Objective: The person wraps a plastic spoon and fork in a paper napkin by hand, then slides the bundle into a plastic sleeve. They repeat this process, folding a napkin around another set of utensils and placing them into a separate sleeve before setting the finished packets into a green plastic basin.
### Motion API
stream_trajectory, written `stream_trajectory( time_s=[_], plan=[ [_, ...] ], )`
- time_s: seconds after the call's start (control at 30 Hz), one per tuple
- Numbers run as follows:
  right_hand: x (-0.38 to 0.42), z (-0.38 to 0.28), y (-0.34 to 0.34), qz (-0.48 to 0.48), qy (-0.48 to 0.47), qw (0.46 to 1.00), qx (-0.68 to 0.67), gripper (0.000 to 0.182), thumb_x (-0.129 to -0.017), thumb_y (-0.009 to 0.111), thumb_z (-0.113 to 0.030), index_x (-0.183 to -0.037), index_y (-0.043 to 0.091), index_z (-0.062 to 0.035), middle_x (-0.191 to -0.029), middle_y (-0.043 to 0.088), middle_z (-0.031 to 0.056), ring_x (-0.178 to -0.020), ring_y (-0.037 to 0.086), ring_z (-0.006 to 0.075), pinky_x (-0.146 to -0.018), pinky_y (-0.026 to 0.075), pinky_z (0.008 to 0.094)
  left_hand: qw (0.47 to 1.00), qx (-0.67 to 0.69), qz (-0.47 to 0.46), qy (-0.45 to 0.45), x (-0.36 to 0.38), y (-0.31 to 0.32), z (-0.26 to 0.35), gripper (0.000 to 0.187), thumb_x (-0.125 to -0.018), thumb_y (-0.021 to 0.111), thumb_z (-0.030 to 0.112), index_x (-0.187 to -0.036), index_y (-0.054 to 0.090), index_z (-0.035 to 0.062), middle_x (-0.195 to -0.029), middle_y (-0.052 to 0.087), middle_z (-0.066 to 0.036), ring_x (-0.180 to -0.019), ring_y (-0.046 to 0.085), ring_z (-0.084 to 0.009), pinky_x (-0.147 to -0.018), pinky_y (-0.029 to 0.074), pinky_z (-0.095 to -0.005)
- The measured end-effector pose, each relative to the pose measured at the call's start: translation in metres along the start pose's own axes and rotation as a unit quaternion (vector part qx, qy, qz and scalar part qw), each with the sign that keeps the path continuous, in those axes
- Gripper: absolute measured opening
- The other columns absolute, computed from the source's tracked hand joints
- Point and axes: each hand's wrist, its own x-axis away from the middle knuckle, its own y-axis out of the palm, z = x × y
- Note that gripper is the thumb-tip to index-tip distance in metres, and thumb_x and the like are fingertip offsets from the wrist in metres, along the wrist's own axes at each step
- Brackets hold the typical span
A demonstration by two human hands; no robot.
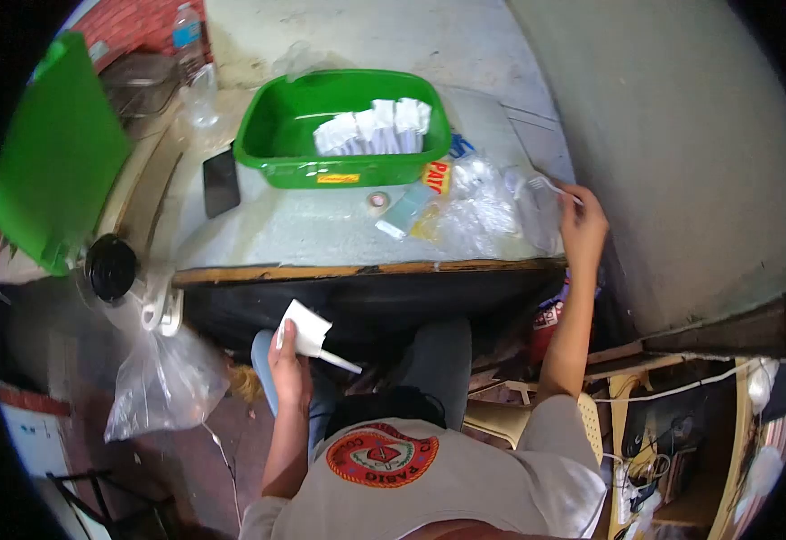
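My left hand [291,367] is closed round a folded white napkin [307,326], above my lap; a thin white handle sticks out of it to the lower right. At the table's right side my right hand [583,220] pinches the handle of a white plastic fork [550,185], whose tines point left over a clear plastic bag [487,211]. A green basin [343,169] stands at the back of the table, with several white wrapped bundles [375,128] lined up inside.
A black phone [222,184] lies left of the basin, a tape roll [377,201] in front of it. At the left are a green lid [55,162], a water bottle [187,36] and a hanging clear bag [166,382]. A wall [681,162] bounds the right.
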Motion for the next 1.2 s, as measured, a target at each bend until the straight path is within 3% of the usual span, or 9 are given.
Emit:
stream_trajectory(
  time_s=[0.13, 0.27, 0.4, 0.57, 0.63, 0.8, 0.87, 1.0, 1.2],
  plan=[
    [0.064, -0.057, -0.018, -0.028, 0.081, 0.943, -0.322, 0.007, -0.091, 0.065, 0.000, -0.092, 0.059, 0.0017, -0.099, 0.067, 0.0138, -0.090, 0.069, 0.0217, -0.083, 0.054, 0.0308, 1.000, 0.019, -0.003, -0.013, 0.000, 0.025, 0.015, 0.039, -0.098, 0.061, 0.031, -0.119, 0.058, -0.0019, -0.108, 0.064, -0.007, -0.096, 0.061, -0.0131, -0.086, 0.048, -0.0289],
    [0.130, -0.132, 0.015, -0.118, 0.239, 0.771, -0.578, 0.013, -0.082, 0.065, 0.010, -0.081, 0.056, 0.0009, -0.093, 0.063, 0.0158, -0.081, 0.067, 0.0232, -0.076, 0.061, 0.0367, 0.995, 0.074, -0.059, -0.028, 0.001, 0.050, 0.014, 0.034, -0.100, 0.057, 0.026, -0.118, 0.060, -0.0029, -0.108, 0.068, -0.009, -0.099, 0.064, -0.0152, -0.089, 0.050, -0.0292],
    [0.174, -0.177, 0.049, -0.275, 0.286, 0.687, -0.610, 0.019, -0.087, 0.062, 0.009, -0.084, 0.047, -0.0020, -0.093, 0.060, 0.0135, -0.085, 0.068, 0.0218, -0.078, 0.061, 0.0382, 0.986, 0.104, -0.129, -0.021, 0.011, 0.070, 0.029, 0.037, -0.101, 0.055, 0.024, -0.123, 0.057, -0.0047, -0.118, 0.066, -0.016, -0.103, 0.065, -0.0195, -0.092, 0.051, -0.0297],
    [0.199, -0.178, 0.065, -0.310, 0.212, 0.701, -0.606, 0.013, -0.089, 0.064, 0.007, -0.090, 0.052, 0.0015, -0.092, 0.061, 0.0112, -0.074, 0.067, 0.0160, -0.066, 0.057, 0.0271, 0.988, 0.102, -0.111, -0.038, 0.007, 0.065, 0.026, 0.033, -0.102, 0.053, 0.022, -0.121, 0.057, -0.0036, -0.112, 0.067, -0.012, -0.101, 0.066, -0.0176, -0.090, 0.052, -0.0300],
    [0.193, -0.182, 0.056, -0.373, 0.156, 0.787, -0.466, 0.015, -0.090, 0.064, 0.005, -0.105, 0.058, 0.0040, -0.094, 0.062, 0.0098, -0.071, 0.064, 0.0106, -0.059, 0.051, 0.0226, 0.989, 0.099, -0.102, -0.036, 0.008, 0.067, 0.027, 0.029, -0.102, 0.052, 0.020, -0.120, 0.058, -0.0023, -0.108, 0.067, -0.008, -0.099, 0.066, -0.0156, -0.088, 0.053, -0.0293],
    [0.183, -0.187, 0.049, -0.328, -0.013, 0.889, -0.319, 0.020, -0.094, 0.057, 0.001, -0.113, 0.062, 0.0013, -0.093, 0.061, 0.0120, -0.074, 0.062, 0.0191, -0.064, 0.048, 0.0278, 0.990, 0.087, -0.102, -0.043, 0.009, 0.068, 0.026, 0.029, -0.103, 0.051, 0.020, -0.120, 0.057, -0.0017, -0.108, 0.067, -0.008, -0.098, 0.066, -0.0152, -0.088, 0.053, -0.0292],
    [0.185, -0.186, 0.047, -0.336, -0.019, 0.888, -0.315, 0.021, -0.093, 0.056, -0.002, -0.114, 0.060, 0.0013, -0.096, 0.058, 0.0152, -0.081, 0.059, 0.0331, -0.071, 0.048, 0.0372, 0.991, 0.081, -0.096, -0.050, 0.008, 0.067, 0.023, 0.029, -0.103, 0.051, 0.020, -0.120, 0.057, -0.0014, -0.108, 0.067, -0.007, -0.097, 0.066, -0.0151, -0.088, 0.053, -0.0294],
    [0.200, -0.188, 0.052, -0.319, -0.026, 0.899, -0.299, 0.023, -0.091, 0.058, 0.001, -0.113, 0.061, 0.0001, -0.100, 0.056, 0.0150, -0.093, 0.055, 0.0329, -0.082, 0.046, 0.0389, 0.987, 0.102, -0.109, -0.062, 0.005, 0.069, 0.023, 0.028, -0.103, 0.051, 0.022, -0.120, 0.058, 0.0007, -0.107, 0.066, -0.006, -0.098, 0.065, -0.0144, -0.088, 0.053, -0.0300],
    [0.209, -0.181, 0.059, -0.253, -0.062, 0.927, -0.271, 0.024, -0.088, 0.062, 0.003, -0.111, 0.065, -0.0008, -0.098, 0.057, 0.0137, -0.087, 0.057, 0.0292, -0.077, 0.047, 0.0356, 0.984, 0.123, -0.109, -0.067, 0.002, 0.067, 0.024, 0.029, -0.103, 0.051, 0.024, -0.121, 0.057, 0.0025, -0.109, 0.065, -0.006, -0.099, 0.064, -0.0145, -0.089, 0.053, -0.0316]
  ],
)
